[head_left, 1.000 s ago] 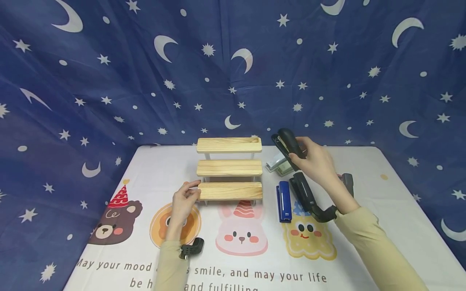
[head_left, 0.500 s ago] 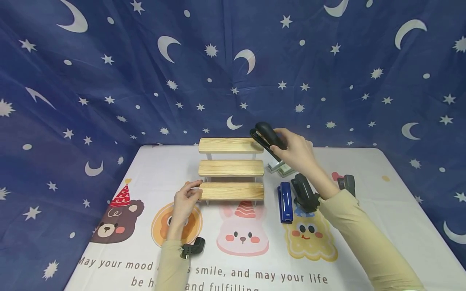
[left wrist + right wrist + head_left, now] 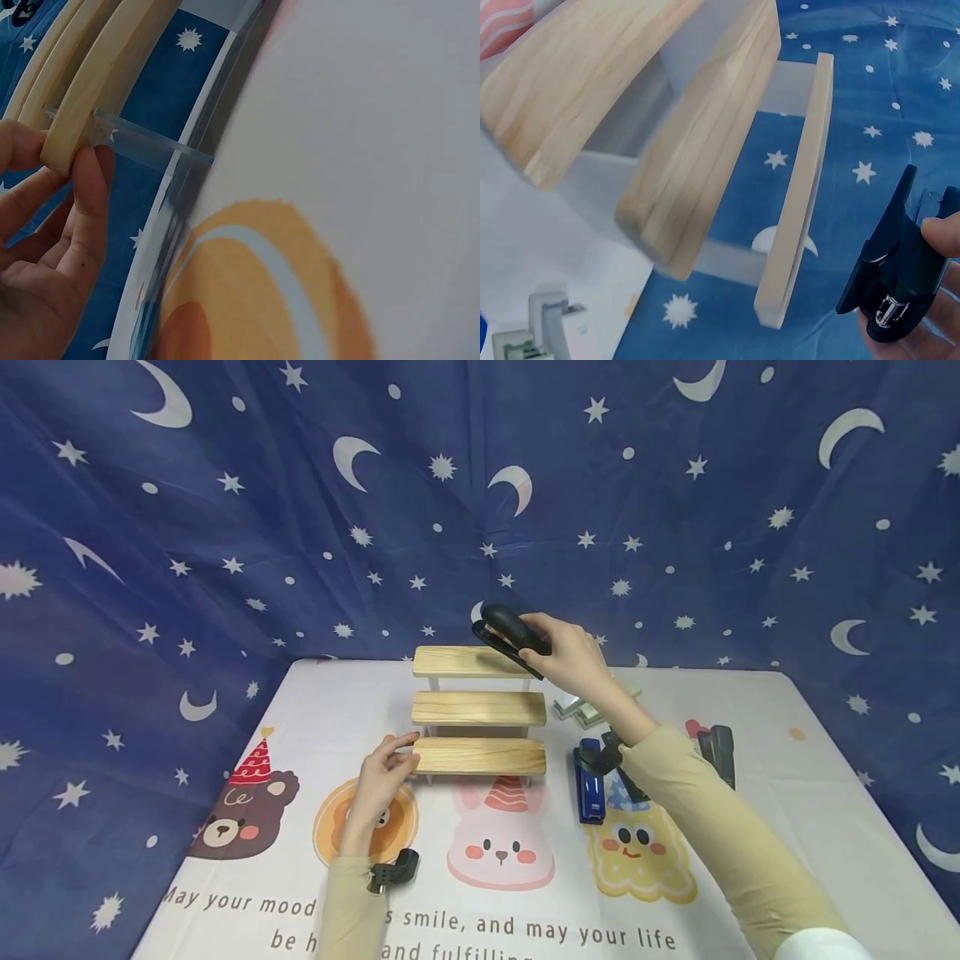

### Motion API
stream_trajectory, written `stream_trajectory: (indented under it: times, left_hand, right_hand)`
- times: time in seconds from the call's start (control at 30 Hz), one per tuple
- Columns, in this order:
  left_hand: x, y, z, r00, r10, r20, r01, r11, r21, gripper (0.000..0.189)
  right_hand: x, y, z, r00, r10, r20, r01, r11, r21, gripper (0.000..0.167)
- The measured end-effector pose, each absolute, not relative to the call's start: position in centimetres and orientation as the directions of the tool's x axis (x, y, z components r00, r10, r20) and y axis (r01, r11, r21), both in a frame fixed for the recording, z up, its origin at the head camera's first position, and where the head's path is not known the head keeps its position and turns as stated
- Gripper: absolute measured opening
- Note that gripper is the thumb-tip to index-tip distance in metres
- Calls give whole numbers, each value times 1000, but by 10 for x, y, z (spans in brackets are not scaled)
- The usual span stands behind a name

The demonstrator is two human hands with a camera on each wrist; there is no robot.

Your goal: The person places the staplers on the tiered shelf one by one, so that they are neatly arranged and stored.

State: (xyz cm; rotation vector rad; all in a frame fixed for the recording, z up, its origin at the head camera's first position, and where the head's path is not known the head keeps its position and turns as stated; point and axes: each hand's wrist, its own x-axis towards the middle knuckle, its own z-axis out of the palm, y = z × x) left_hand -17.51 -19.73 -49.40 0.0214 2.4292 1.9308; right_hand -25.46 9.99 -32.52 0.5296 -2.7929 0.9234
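Note:
A black stapler point(image 3: 510, 631) is held in my right hand point(image 3: 573, 656), tilted, close over the right part of the top step of a wooden three-tier stand point(image 3: 480, 708). In the right wrist view the stapler point(image 3: 900, 262) appears beside the top step, thumb and fingers gripping its sides. My left hand point(image 3: 378, 775) is at the left end of the bottom step. The left wrist view shows that step's end point(image 3: 64, 142) pinched between its thumb and fingers. Clear supports point(image 3: 150, 139) carry the wooden steps.
Right of the stand lie a blue stapler point(image 3: 591, 785), a black one point(image 3: 633, 785) partly under my right forearm, and another dark one point(image 3: 722, 753) farther right. A white stapler point(image 3: 567, 704) and a pale green one point(image 3: 591, 714) lie behind. A starry blue cloth point(image 3: 480, 527) hangs at the back.
My right hand has carried the black stapler leftward and slightly up, from above the staplers to over the stand's top step. The left hand has stayed on the bottom step.

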Motion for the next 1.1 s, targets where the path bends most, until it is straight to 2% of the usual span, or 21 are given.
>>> stream_trajectory:
  times: [0.4, 1.1]
  left_hand:
    - [-176, -196, -492, -998, 22, -65, -58, 249, 967, 42]
    - [-179, -196, -494, -998, 6, -59, -56, 232, 971, 41]
  right_hand:
    - [-276, 66, -326, -894, -397, 206, -445, 742, -501, 51]
    - [-300, 21, -327, -825, -551, 127, -546, 716, -435, 47]
